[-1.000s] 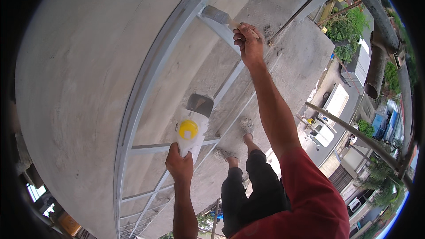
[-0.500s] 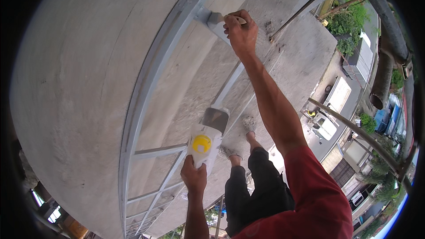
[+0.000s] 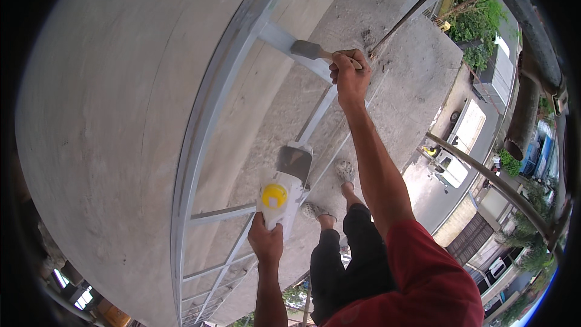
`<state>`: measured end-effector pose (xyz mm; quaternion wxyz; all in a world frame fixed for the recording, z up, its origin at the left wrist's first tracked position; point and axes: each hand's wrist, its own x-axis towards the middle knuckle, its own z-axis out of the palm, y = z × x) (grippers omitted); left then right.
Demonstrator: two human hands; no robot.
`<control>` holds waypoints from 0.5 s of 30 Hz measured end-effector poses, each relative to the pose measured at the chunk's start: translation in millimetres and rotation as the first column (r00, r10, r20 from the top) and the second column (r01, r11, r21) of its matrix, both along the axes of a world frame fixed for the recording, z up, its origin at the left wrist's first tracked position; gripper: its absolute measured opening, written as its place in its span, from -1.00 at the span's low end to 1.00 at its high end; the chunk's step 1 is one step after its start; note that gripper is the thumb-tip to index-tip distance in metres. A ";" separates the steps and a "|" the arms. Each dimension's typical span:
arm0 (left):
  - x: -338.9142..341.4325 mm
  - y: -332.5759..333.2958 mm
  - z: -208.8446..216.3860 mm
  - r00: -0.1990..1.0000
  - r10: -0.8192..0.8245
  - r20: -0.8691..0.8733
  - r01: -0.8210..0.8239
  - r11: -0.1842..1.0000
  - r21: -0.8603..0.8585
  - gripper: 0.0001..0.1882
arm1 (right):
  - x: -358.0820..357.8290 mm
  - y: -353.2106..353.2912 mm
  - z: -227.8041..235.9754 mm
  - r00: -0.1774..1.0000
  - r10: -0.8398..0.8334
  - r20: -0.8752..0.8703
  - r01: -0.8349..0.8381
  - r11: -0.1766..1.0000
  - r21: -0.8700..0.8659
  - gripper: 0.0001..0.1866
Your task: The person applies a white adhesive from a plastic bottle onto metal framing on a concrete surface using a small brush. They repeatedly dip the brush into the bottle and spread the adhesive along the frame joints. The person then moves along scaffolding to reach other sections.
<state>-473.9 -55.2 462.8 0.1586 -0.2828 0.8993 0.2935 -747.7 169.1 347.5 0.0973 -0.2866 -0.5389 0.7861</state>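
Observation:
My right hand (image 3: 350, 72) grips the pale handle of a paintbrush (image 3: 311, 50). Its wide grey bristles lie against a short crossbar (image 3: 284, 39) of the grey metal frame (image 3: 206, 115). Lower down, my left hand (image 3: 265, 241) is closed round a white plastic jug (image 3: 289, 197) with a yellow cap, cut open at its top end. Grey paint shows through the cut opening. The jug is held tilted, in front of the frame's lower bars. My left fingers are partly hidden behind it.
A bare concrete wall (image 3: 109, 115) rises at the left. My feet, in patterned clogs (image 3: 345, 170), stand on a concrete ledge (image 3: 405, 97). Scaffold pipes (image 3: 493, 178) run along the right. Far below are a road and a white truck (image 3: 455, 160).
My right hand has moved down and slightly right, drawing the brush along the crossbar away from the long rail. The left hand and jug stay nearly in place.

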 end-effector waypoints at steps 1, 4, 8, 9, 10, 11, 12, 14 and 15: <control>1.1 -0.3 -1.8 1.000 -0.003 -0.003 0.003 1.000 -0.006 -0.69 | -3.6 -5.7 18.2 0.995 0.021 -0.097 -0.029 0.996 -0.083 -0.86; -0.2 4.0 -5.8 0.999 -0.030 0.030 0.030 1.000 -0.002 -0.70 | -18.2 -17.3 43.5 0.979 0.076 -0.187 -0.097 0.990 -0.102 -0.86; -2.8 8.8 -6.3 0.997 -0.073 -0.011 0.073 0.997 -0.003 -0.71 | -25.3 -19.7 30.8 0.991 0.085 -0.102 -0.069 0.986 0.154 -0.81; 0.2 6.2 -9.0 0.998 -0.059 0.000 0.059 0.998 0.001 -0.70 | -22.1 -21.7 41.8 0.988 0.076 -0.132 -0.065 0.994 0.086 -0.81; -0.6 5.9 -8.9 0.999 -0.044 0.016 0.044 0.999 0.012 -0.70 | -20.3 -21.2 51.0 0.986 0.057 -0.159 -0.053 0.998 0.024 -0.80; -2.5 6.2 -9.3 0.999 -0.030 0.032 0.030 0.999 0.022 -0.70 | -22.1 -26.8 57.2 0.983 0.044 -0.180 -0.058 0.996 -0.072 -0.80; -4.8 8.0 -9.8 0.999 -0.022 0.048 0.020 0.999 0.037 -0.69 | -23.1 -27.0 54.1 0.984 0.069 -0.167 -0.075 0.997 -0.031 -0.81; -11.9 13.1 -6.4 0.997 -0.061 0.044 0.060 0.998 0.030 -0.69 | -27.0 -22.7 32.9 0.985 0.112 -0.134 -0.104 0.993 0.060 -0.82; -15.0 15.1 -6.1 0.997 -0.073 0.038 0.072 0.997 0.023 -0.69 | -27.3 -20.8 29.2 0.991 0.080 -0.112 -0.050 0.969 0.243 -0.83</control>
